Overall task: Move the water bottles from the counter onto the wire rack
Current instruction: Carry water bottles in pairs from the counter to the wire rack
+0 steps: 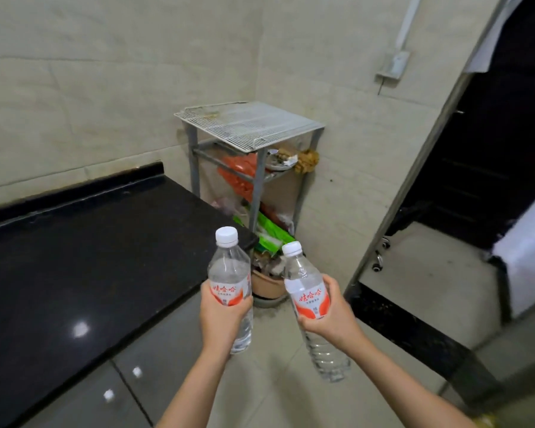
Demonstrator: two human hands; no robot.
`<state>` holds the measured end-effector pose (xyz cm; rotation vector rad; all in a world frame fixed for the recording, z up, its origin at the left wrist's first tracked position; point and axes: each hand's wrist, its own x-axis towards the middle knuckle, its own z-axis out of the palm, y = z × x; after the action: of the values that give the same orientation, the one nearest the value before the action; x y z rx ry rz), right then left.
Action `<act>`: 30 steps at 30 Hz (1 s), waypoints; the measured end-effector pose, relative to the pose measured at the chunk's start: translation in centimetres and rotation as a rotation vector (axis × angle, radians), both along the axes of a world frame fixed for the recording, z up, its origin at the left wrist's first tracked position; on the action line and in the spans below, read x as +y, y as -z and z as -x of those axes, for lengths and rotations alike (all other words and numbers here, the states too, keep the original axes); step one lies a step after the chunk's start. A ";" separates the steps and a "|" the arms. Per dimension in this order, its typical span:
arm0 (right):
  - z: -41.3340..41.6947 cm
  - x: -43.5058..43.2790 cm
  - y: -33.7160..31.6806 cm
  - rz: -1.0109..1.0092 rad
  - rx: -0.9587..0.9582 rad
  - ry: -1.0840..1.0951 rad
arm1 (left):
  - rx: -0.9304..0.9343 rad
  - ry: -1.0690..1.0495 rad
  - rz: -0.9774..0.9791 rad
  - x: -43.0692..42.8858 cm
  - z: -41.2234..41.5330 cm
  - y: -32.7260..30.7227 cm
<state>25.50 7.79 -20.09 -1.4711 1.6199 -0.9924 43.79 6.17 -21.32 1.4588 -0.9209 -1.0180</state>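
Our left hand (221, 316) grips one water bottle (230, 273), our right hand (329, 316) grips the other bottle (306, 288), both held off the black desk (90, 257), short of the wire rack (250, 123).

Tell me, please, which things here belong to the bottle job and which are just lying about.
For the job: left bottle, held in the left hand; right bottle, held in the right hand; wire rack; black counter.
Lying about: orange bag and green packets under the rack's top; brown pot on the floor; wall socket.
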 end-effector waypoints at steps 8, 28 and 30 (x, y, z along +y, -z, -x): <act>6.0 -9.6 -1.3 -0.029 0.131 0.222 | -0.027 0.167 -0.005 -13.4 5.7 -1.9; 21.6 -45.0 -10.0 0.382 -0.131 0.027 | -0.077 0.063 0.417 -42.2 20.1 -14.5; 21.2 -48.6 -11.5 0.428 -0.193 -0.009 | -0.091 0.012 0.432 -44.0 19.4 -15.8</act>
<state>4.30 -40.81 -8.62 -1.5932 1.3130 -1.4942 24.43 -37.88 -5.54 1.1425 -1.1362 -0.7083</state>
